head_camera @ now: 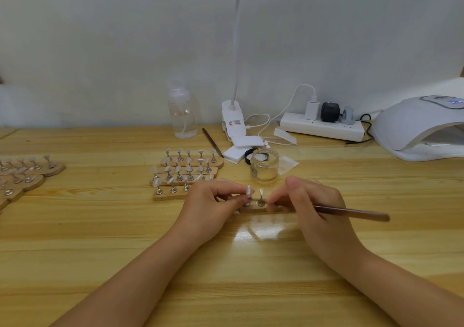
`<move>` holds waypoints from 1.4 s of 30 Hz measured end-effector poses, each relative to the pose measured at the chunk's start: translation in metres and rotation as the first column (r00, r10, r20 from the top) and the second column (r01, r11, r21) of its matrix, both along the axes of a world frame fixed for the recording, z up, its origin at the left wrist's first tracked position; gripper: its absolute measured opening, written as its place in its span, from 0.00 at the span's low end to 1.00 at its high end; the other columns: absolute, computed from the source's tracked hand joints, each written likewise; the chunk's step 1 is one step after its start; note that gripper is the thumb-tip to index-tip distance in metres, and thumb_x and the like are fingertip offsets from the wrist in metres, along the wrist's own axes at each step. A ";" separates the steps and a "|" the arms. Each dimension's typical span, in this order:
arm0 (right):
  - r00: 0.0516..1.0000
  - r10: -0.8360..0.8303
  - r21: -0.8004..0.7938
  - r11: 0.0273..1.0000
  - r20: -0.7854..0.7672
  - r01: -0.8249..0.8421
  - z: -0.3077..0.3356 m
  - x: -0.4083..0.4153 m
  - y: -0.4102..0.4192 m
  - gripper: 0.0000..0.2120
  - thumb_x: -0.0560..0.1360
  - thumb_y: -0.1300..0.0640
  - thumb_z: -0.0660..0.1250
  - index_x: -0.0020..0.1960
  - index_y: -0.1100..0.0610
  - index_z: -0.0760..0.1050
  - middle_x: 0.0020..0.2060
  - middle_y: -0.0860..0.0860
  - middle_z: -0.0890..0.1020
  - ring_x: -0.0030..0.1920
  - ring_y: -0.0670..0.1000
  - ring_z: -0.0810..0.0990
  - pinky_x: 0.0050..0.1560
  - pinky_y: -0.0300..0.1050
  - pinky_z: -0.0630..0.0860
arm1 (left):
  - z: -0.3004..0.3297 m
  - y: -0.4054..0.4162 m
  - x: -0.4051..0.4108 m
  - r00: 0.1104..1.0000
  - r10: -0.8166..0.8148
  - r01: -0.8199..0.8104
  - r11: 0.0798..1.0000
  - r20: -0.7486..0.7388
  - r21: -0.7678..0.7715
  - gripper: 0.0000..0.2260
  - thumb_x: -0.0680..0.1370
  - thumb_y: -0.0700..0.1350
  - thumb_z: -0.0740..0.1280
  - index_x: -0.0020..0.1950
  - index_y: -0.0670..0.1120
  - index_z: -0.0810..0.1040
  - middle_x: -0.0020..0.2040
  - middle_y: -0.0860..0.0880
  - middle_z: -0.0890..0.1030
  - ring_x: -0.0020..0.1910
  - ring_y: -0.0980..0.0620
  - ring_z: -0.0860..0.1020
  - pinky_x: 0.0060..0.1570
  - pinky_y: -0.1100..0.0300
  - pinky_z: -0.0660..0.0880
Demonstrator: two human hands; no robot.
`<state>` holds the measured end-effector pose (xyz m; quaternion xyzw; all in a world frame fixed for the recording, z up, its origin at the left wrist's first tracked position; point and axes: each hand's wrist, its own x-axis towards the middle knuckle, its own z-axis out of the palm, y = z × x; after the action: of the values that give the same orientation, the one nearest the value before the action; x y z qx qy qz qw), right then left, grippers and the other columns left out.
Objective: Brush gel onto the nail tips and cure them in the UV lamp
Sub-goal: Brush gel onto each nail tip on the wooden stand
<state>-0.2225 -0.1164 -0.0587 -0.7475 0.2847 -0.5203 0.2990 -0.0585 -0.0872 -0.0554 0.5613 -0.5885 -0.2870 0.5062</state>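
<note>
In the middle of the table lies a small wooden strip (252,210) carrying nail tips on metal stands. My left hand (211,207) pinches one clear nail tip on its stand (249,192) at the strip's left end. A second nail tip (261,193) stands just right of it. My right hand (313,208) grips a brown-handled gel brush (351,212), whose handle points right; its bristle end is hidden behind my fingers near the strip. An open glass gel jar (264,166) stands just behind the hands. The white UV lamp (421,128) sits at the far right.
Several wooden strips of nail tips (187,173) lie left of the jar, more strips (22,173) at the left edge. Behind are a clear pump bottle (182,115), a spare brush (213,142), a clip lamp (233,123), white pads (234,154), a black lid (248,156) and a power strip (322,125).
</note>
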 end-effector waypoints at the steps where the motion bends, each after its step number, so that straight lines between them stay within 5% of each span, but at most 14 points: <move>1: 1.000 0.000 0.004 1.000 0.014 0.000 0.000 0.000 0.001 0.20 0.75 0.46 0.53 0.33 0.50 0.79 0.30 0.47 0.81 0.35 0.42 0.80 0.43 0.43 0.74 | 0.000 0.000 0.000 1.000 0.002 -0.002 1.000 0.003 0.001 0.09 0.70 0.37 0.72 0.39 0.53 0.83 0.36 0.57 0.83 0.40 0.47 0.79 0.42 0.61 0.75; 7: 0.999 -0.040 -0.021 0.999 -0.015 0.040 0.002 0.000 0.000 0.19 0.75 0.46 0.53 0.35 0.50 0.79 0.30 0.48 0.81 0.37 0.45 0.80 0.44 0.52 0.75 | 0.001 0.001 0.000 1.000 0.003 -0.003 1.000 0.006 0.013 0.10 0.70 0.37 0.71 0.40 0.53 0.83 0.35 0.56 0.82 0.34 0.57 0.74 0.34 0.70 0.71; 24: 1.000 -0.022 0.003 1.000 0.013 0.022 -0.001 0.000 -0.001 0.20 0.75 0.46 0.54 0.34 0.51 0.80 0.30 0.46 0.82 0.34 0.43 0.80 0.43 0.43 0.75 | 0.001 0.001 -0.001 0.998 0.029 -0.028 0.999 0.058 -0.016 0.09 0.70 0.37 0.72 0.40 0.52 0.83 0.34 0.57 0.80 0.34 0.59 0.72 0.34 0.70 0.69; 29: 0.998 -0.035 -0.030 0.999 -0.045 0.034 0.000 0.000 -0.001 0.17 0.75 0.45 0.53 0.39 0.48 0.78 0.34 0.46 0.82 0.37 0.41 0.80 0.39 0.33 0.73 | 0.001 0.002 -0.001 0.997 0.044 -0.044 0.999 0.060 -0.010 0.10 0.70 0.37 0.72 0.40 0.53 0.83 0.35 0.57 0.80 0.32 0.60 0.72 0.33 0.72 0.68; 35: 0.997 -0.058 -0.081 0.995 -0.058 0.053 0.000 0.000 -0.002 0.17 0.76 0.47 0.53 0.38 0.48 0.78 0.33 0.47 0.82 0.37 0.43 0.80 0.42 0.43 0.75 | 0.001 0.002 -0.001 0.997 0.058 -0.058 0.998 0.054 -0.004 0.11 0.69 0.37 0.72 0.38 0.55 0.82 0.32 0.59 0.80 0.31 0.61 0.73 0.33 0.73 0.69; 42: 0.997 -0.068 -0.094 0.994 -0.041 0.064 -0.001 0.000 -0.002 0.18 0.76 0.47 0.53 0.37 0.50 0.79 0.32 0.47 0.82 0.37 0.42 0.80 0.42 0.41 0.75 | 0.002 0.002 -0.001 0.994 0.060 -0.059 0.998 0.093 -0.010 0.10 0.69 0.38 0.73 0.38 0.54 0.82 0.35 0.55 0.80 0.31 0.63 0.72 0.33 0.74 0.67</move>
<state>-0.2225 -0.1179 -0.0599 -0.7621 0.2913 -0.5259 0.2403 -0.0590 -0.0855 -0.0538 0.5897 -0.5956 -0.2432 0.4883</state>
